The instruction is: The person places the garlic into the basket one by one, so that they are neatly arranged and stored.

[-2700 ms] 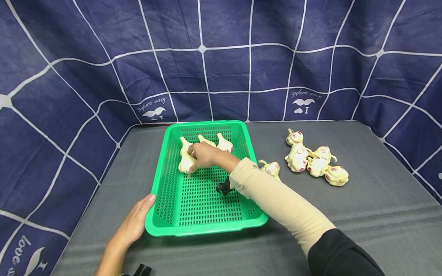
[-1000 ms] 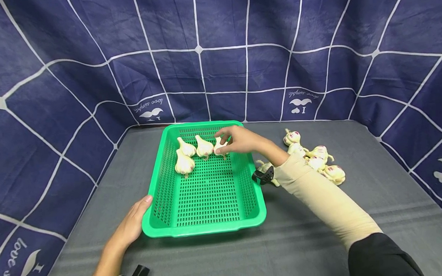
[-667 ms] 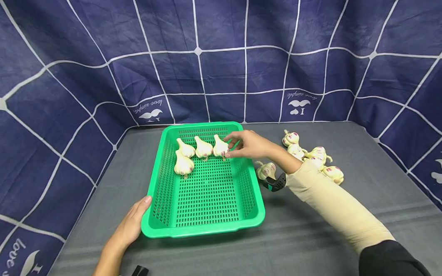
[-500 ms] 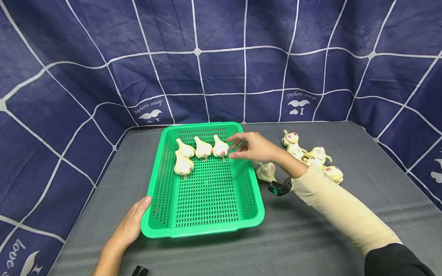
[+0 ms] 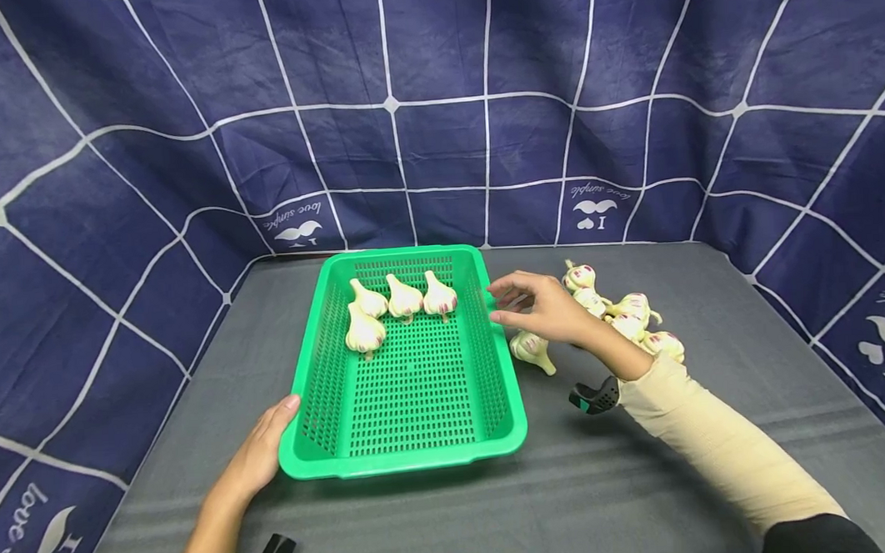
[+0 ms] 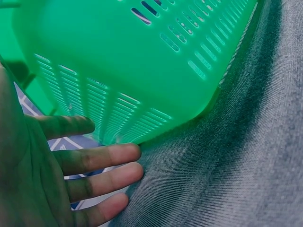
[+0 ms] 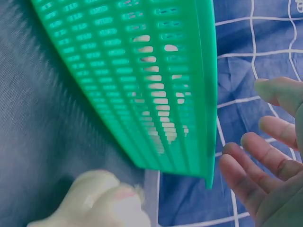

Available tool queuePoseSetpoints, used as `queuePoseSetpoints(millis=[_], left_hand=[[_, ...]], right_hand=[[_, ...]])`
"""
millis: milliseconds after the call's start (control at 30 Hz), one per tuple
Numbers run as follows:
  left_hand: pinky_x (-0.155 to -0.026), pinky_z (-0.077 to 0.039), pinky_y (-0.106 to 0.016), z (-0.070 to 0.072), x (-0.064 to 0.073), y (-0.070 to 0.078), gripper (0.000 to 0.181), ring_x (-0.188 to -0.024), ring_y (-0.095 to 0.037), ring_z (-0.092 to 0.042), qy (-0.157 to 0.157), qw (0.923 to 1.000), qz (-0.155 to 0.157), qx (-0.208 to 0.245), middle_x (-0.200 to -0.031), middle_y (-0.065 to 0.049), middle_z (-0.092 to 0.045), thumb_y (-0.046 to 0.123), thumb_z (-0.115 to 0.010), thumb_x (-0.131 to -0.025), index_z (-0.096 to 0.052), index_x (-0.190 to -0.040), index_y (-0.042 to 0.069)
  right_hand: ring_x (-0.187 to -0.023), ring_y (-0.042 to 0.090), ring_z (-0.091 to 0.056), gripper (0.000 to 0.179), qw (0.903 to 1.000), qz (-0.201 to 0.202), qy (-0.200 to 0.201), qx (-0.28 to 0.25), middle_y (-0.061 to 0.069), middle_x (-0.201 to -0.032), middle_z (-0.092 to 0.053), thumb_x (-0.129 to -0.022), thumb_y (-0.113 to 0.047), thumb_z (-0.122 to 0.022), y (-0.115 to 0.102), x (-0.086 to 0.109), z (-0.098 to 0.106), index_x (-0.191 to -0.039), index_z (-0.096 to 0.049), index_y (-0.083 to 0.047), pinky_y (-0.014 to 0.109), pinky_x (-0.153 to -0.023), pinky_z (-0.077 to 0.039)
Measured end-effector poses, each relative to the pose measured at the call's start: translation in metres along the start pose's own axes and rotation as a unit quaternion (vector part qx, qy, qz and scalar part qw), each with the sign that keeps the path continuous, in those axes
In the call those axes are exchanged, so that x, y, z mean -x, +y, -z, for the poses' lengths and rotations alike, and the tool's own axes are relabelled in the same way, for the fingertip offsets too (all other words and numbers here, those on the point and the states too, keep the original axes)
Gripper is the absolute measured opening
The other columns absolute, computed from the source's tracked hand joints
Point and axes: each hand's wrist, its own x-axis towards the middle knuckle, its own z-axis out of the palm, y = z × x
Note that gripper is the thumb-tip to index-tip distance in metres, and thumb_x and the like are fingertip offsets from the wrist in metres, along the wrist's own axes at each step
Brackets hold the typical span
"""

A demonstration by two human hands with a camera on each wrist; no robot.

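Observation:
A green perforated plastic basket [image 5: 414, 460] holds several garlic bulbs [image 5: 404, 297] grouped toward its far left part. My left hand [image 5: 260, 453] rests at the basket's left side, thumb by the rim, its extended fingers [image 6: 106, 182] alongside the outer wall in the left wrist view. Beyond the right rim, my right hand [image 5: 542, 305] hovers with nothing in it, fingers loosely bent and apart. Right below it, a single garlic bulb [image 5: 531, 349] lies on the table close to the basket; the right wrist view shows that bulb [image 7: 102, 201] beside the basket's perforated wall [image 7: 123, 61].
Farther right on the grey cloth-covered table [image 5: 647, 449] lies a pile of several garlic bulbs [image 5: 633, 321], partly behind my right forearm. A blue curtain with white lines [image 5: 435, 143] encloses the back and sides.
My right hand has let go of a garlic bulb at the basket's far left, passed over the rightmost bulb there, and moved right, out past the rim. My left hand stays at the basket's side.

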Motion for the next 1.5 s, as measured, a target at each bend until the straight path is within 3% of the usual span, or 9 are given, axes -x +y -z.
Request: queuePoseSetpoints(millis=[267,567,700,833,1000,1333,1500], left_hand=[[-0.111,-0.018,-0.065,0.000,0.000,0.000,0.066,-0.136,-0.057,-0.024,0.000,1.0000,-0.002,0.002,-0.145,-0.044,-0.028,0.034,-0.022,-0.108,-0.028,-0.142,-0.023],[-0.110,-0.019,-0.066,-0.001,0.000,-0.001,0.065,-0.135,-0.058,-0.026,0.004,0.9999,-0.015,0.007,-0.143,-0.045,-0.030,0.031,-0.022,-0.108,-0.029,-0.140,-0.024],[-0.110,-0.019,-0.065,-0.001,-0.001,-0.002,0.065,-0.135,-0.058,-0.026,0.003,0.9999,-0.012,0.005,-0.143,-0.045,-0.030,0.031,-0.022,-0.108,-0.029,-0.140,-0.024],[-0.111,-0.019,-0.065,-0.001,0.000,-0.002,0.066,-0.135,-0.057,-0.025,0.004,1.0000,-0.001,0.001,-0.144,-0.045,-0.028,0.033,-0.022,-0.107,-0.028,-0.141,-0.024],[-0.111,-0.018,-0.065,0.000,-0.001,-0.001,0.066,-0.135,-0.057,-0.025,0.003,1.0000,0.001,0.000,-0.144,-0.044,-0.028,0.033,-0.022,-0.108,-0.028,-0.141,-0.023],[-0.112,-0.018,-0.064,0.000,-0.001,0.000,0.065,-0.136,-0.057,-0.024,0.000,1.0000,0.000,0.000,-0.145,-0.044,-0.028,0.033,-0.022,-0.108,-0.028,-0.141,-0.023],[-0.112,-0.018,-0.064,0.000,0.000,0.000,0.065,-0.136,-0.057,-0.024,0.002,1.0000,0.001,-0.002,-0.145,-0.044,-0.028,0.033,-0.023,-0.108,-0.029,-0.141,-0.023]], right_hand=[[-0.094,0.027,-0.067,0.033,0.9991,-0.025,0.030,0.014,0.014,-0.108,-0.068,-0.087,-0.010,-0.077,0.016,0.023,0.014,-0.117,-0.068,-0.001,0.049,-0.079,-0.055],[-0.087,0.025,-0.067,0.030,0.9963,-0.044,0.049,0.055,0.014,-0.100,-0.069,-0.086,-0.007,-0.076,0.040,0.044,0.019,-0.114,-0.068,0.002,0.042,-0.072,-0.057],[-0.087,0.027,-0.067,0.031,0.9946,-0.047,0.043,0.082,0.016,-0.100,-0.069,-0.085,-0.009,-0.077,0.049,0.050,0.015,-0.113,-0.068,0.002,0.039,-0.072,-0.057],[-0.088,0.031,-0.067,0.034,0.9911,-0.020,0.035,0.127,0.019,-0.099,-0.069,-0.083,-0.013,-0.080,0.054,0.053,0.010,-0.112,-0.068,0.002,0.042,-0.072,-0.057],[-0.088,0.027,-0.063,0.047,0.9826,-0.004,0.028,0.184,0.013,-0.097,-0.067,-0.079,-0.027,-0.084,0.057,0.056,0.005,-0.113,-0.068,0.001,0.045,-0.074,-0.053],[-0.093,0.028,-0.062,0.061,0.9708,-0.023,-0.001,0.239,0.011,-0.101,-0.067,-0.076,-0.039,-0.084,0.062,0.056,-0.004,-0.119,-0.066,0.000,0.051,-0.081,-0.045],[-0.100,0.031,-0.062,0.060,0.9693,-0.028,-0.015,0.244,0.017,-0.110,-0.067,-0.079,-0.037,-0.083,0.062,0.056,-0.007,-0.121,-0.065,0.001,0.054,-0.084,-0.045]])
